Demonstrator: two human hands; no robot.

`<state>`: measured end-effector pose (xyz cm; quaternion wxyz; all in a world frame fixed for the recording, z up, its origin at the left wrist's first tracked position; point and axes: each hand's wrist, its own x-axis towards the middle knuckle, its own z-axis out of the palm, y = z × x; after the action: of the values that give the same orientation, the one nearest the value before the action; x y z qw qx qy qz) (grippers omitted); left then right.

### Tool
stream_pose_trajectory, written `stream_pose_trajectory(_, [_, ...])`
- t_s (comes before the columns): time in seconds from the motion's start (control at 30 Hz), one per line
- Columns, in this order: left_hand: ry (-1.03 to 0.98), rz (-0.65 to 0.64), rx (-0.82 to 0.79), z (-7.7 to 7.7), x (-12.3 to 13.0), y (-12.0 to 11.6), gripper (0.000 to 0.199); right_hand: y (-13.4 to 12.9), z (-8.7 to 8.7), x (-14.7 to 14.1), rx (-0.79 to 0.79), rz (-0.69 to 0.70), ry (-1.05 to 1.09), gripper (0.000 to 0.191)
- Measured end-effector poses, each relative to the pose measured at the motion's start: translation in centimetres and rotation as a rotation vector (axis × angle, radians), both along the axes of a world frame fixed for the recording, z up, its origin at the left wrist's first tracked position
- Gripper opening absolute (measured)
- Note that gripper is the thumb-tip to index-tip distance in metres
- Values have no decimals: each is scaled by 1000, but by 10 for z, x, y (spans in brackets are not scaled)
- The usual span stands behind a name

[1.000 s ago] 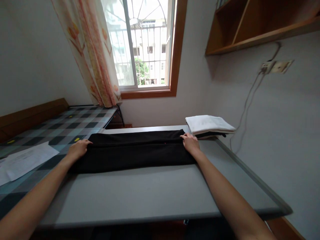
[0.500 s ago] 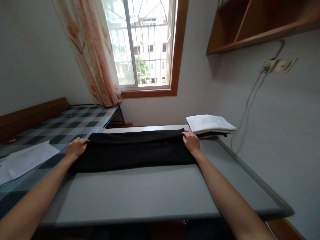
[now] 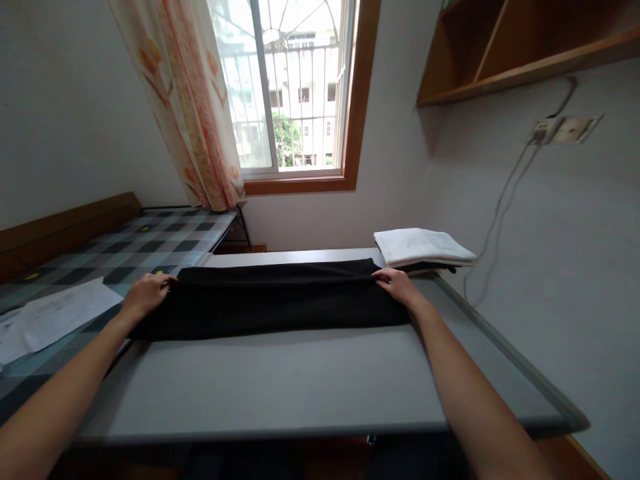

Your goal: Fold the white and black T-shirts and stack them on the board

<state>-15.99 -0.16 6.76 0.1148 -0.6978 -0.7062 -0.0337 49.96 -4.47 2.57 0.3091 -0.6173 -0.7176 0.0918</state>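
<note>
Black cloth (image 3: pixel 280 303) is pinched by the left hand (image 3: pixel 147 295) at ten o'clock, the right hand (image 3: pixel 400 287) at two; print on papers (image 3: pixel 63 317) at nine is illegible.

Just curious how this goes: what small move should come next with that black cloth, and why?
Perhaps the left hand and right hand should smooth the black cloth, since a ridge runs along it between them.

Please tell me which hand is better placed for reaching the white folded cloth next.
The right hand, I think: it is at the end of the black cloth nearest the white folded cloth. The left hand is at the opposite end, much farther away.
</note>
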Motion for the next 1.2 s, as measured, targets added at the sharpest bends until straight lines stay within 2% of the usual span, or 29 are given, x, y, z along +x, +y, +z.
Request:
stream_pose_trajectory(0.07, [31,-69,-101,-5,-5,0,31,-1,-2,10,-81,-4,76,24])
stream_pose_trajectory(0.1, [41,-90,-128,-7,-7,0,30,-2,-2,15,-72,-30,111,25])
stream_pose_trajectory(0.23, [-1,-143,-172,-15,-17,0,32,-6,5,26,84,-157,178,26])
stream_pose_trajectory(0.3, [-44,-165,-176,-16,-19,-1,36,-7,9,21,94,-173,147,23])
stream_pose_trajectory(0.47, [-11,-148,-151,-11,-12,-11,35,-9,5,-17,3,-117,-198,24])
stream_pose_trajectory(0.53, [41,-142,-134,-8,-5,-16,37,-10,2,-30,-8,-141,-343,26])
stream_pose_trajectory(0.63, [98,-138,-98,-7,13,-22,36,-9,-1,-41,-12,-196,-454,24])
stream_pose_trajectory(0.77, [19,-290,-71,-13,66,-22,34,-9,0,-46,10,-246,-521,23])
stream_pose_trajectory(0.93, [-167,-528,-20,-22,179,-14,30,-9,-1,-48,58,-282,-529,26])
stream_pose_trajectory(1.07, [-243,-693,3,-22,273,-10,29,-7,-5,-45,96,-253,-445,22])
stream_pose_trajectory(1.13, [-234,-760,7,-21,309,-10,32,-5,-9,-42,127,-238,-395,20])
stream_pose_trajectory(1.2, [-185,-797,14,-22,334,-10,35,-2,-13,-39,147,-210,-343,20])
